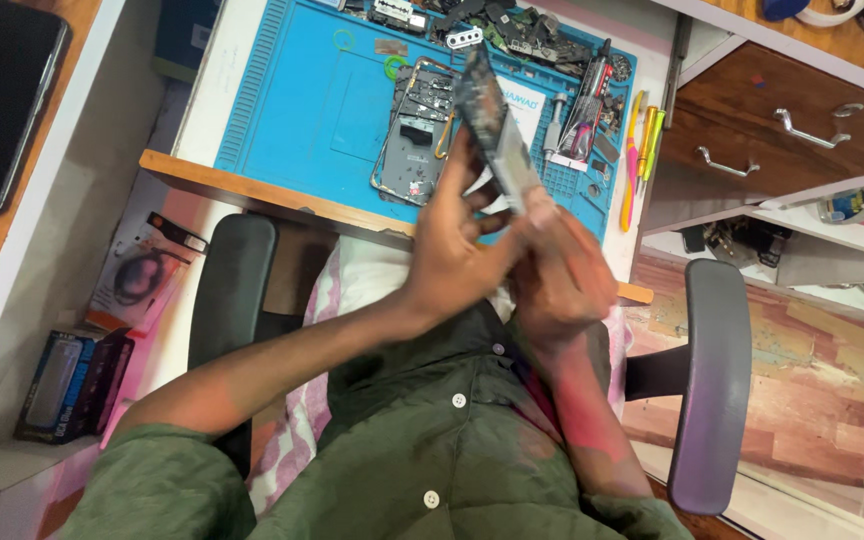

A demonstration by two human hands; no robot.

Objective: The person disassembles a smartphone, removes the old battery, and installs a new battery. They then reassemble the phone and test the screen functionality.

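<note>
1. The left hand (452, 240) is closed around the lower end of a phone assembly (497, 125), fingers wrapped along its near edge.
2. The phone assembly is held tilted above the table's edge, its upper end over an opened phone frame (414, 150) lying on the blue mat (292, 100) just beyond the hands.
3. The right hand (557, 275) is pressed against the assembly's bottom, fingers curled; how tightly cannot be told.
4. An inspection or prying step is judged in hand; a steady grip and fine fingertip force are called for.
</note>
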